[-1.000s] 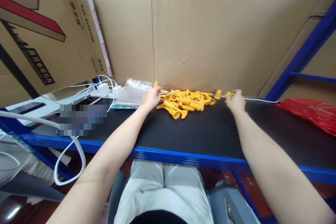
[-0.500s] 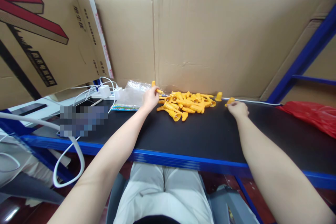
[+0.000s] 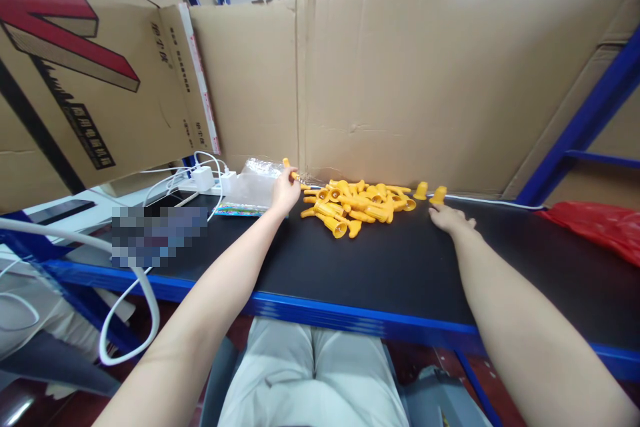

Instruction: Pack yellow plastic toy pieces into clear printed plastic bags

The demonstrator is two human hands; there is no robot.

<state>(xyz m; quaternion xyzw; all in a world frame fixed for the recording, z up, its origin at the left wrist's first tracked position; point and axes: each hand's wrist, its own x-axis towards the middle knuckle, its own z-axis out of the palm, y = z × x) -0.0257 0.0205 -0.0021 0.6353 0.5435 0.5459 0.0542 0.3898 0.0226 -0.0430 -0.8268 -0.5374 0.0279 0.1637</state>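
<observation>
My left hand (image 3: 286,191) is closed on a yellow plastic piece (image 3: 287,163) whose end sticks up above the fingers; the grip hides its full shape. To the right of that hand lies a pile of yellow plastic pieces (image 3: 357,203), some with hollow, cone-like ends and some with curved stems. My right hand (image 3: 450,219) rests low over the black surface with its fingers apart. Just beyond its fingertips a yellow cup-shaped piece (image 3: 439,195) stands upright. Another yellow cup-shaped piece (image 3: 422,191) stands to its left, near the pile.
A clear plastic bag (image 3: 255,183) lies left of the pile. White cables and chargers (image 3: 203,179) sit farther left, by a blurred-out item (image 3: 160,233). Cardboard (image 3: 400,87) walls the back of the black table (image 3: 370,273). A red plastic bag (image 3: 595,227) lies at right.
My right hand has let go of the tilted yellow cup-shaped piece, which now stands upright, and has drawn slightly back. My left hand keeps its piece, with little movement.
</observation>
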